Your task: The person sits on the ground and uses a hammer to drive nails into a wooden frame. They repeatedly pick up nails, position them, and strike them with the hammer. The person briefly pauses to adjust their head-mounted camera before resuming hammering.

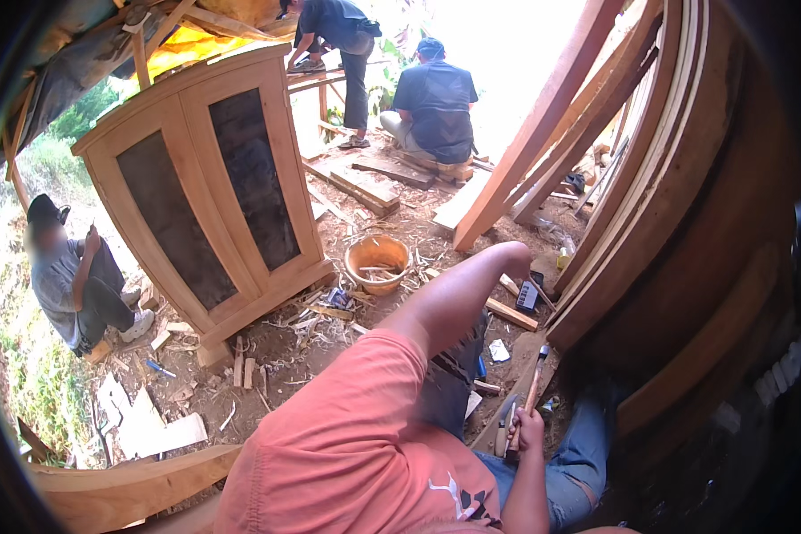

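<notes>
Far to the left of the orange bucket (pixel 381 287) a co-worker (pixel 67 280) sits low, one hand raised. Nearer on that side stands a wooden cabinet (pixel 260 200), well advanced by the look of it: arched top, frame and two dark panels in place, though its wood looks bare, so I would judge the surface unfinished. Offcuts and shavings lie around the bucket; beyond it two more workers bend or sit with their backs turned. Right of it the wearer's left arm (pixel 449 298) reaches out and bends at its end; I cannot tell how those fingers stand. Lower right of the bucket, the right hand (pixel 529 430) has its fingers wrapped round a hammer (pixel 534 390), head up. Farthest right looms a big wooden frame (pixel 645 214), apparently only partly worked; the hammer is not striking it.
</notes>
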### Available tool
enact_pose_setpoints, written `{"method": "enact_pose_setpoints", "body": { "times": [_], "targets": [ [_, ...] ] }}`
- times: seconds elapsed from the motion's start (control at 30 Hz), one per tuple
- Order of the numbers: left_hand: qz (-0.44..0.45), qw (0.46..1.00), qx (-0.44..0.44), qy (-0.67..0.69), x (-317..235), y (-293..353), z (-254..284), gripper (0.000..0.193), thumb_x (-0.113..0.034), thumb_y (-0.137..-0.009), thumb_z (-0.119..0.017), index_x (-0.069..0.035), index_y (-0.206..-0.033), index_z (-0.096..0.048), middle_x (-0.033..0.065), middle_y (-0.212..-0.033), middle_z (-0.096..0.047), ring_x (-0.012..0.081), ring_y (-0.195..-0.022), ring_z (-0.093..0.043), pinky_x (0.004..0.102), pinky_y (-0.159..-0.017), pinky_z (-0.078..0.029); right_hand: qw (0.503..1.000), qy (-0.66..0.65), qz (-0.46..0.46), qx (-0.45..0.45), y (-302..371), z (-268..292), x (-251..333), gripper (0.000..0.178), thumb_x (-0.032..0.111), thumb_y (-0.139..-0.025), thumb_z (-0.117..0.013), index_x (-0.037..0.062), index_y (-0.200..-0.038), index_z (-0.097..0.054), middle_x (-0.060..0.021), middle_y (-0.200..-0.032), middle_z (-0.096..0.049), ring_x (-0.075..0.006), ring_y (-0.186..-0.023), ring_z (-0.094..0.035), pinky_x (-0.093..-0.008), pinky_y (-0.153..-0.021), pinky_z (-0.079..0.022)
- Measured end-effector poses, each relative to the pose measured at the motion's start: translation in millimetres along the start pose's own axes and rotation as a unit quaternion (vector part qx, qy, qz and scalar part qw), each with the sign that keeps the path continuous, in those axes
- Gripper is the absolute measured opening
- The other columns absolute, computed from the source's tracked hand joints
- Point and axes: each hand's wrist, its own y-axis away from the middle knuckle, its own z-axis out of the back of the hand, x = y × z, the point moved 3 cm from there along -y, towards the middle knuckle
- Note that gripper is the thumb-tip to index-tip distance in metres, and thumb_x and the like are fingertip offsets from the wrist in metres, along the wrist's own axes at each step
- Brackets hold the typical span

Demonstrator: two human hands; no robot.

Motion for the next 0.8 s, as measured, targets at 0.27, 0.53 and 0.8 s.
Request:
{"method": "enact_pose_setpoints", "body": {
  "times": [0.27, 0.53, 0.8],
  "targets": [
    [0.033, 0.985, -0.107, 0.130, -65.2, 39.4, 33.8, 0.020, -0.028, -0.092, -0.080, -0.017, -0.109, -0.082, 0.0064, -0.088, -0.078, 0.0206, -0.073, -0.075, 0.0372, -0.068, -0.062, 0.984, -0.002, 0.160, -0.082, 20.5, 10.7, 41.5, 0.048, 0.011, -0.094, -0.069, -0.0024, -0.138, -0.055, -0.0059, -0.087, -0.067, -0.0104, -0.060, -0.062, -0.0293, -0.053, -0.050],
    [-0.077, 0.993, -0.013, -0.088, -133.8, -19.9, -54.3, 0.022, -0.016, -0.092, -0.065, -0.008, -0.100, -0.083, 0.0138, -0.102, -0.080, 0.0350, -0.095, -0.077, 0.0445, -0.085, -0.063, 0.981, -0.008, 0.032, -0.190, 3.8, 33.8, 6.6, 0.019, 0.019, -0.096, -0.065, 0.0041, -0.106, -0.060, -0.0024, -0.074, -0.059, -0.0112, -0.051, -0.054, -0.0312, -0.046, -0.048],
    [0.003, 1.000, -0.004, 0.009, -185.8, -34.6, -133.3, 0.025, -0.017, -0.097, -0.060, -0.007, -0.106, -0.081, 0.0181, -0.111, -0.079, 0.0388, -0.104, -0.076, 0.0495, -0.087, -0.062, 0.981, -0.045, 0.011, -0.188, 18.5, 46.5, 18.1, 0.014, 0.017, -0.097, -0.061, 0.0045, -0.101, -0.057, -0.0013, -0.073, -0.057, -0.0107, -0.052, -0.054, -0.0311, -0.045, -0.046]
  ]
}}
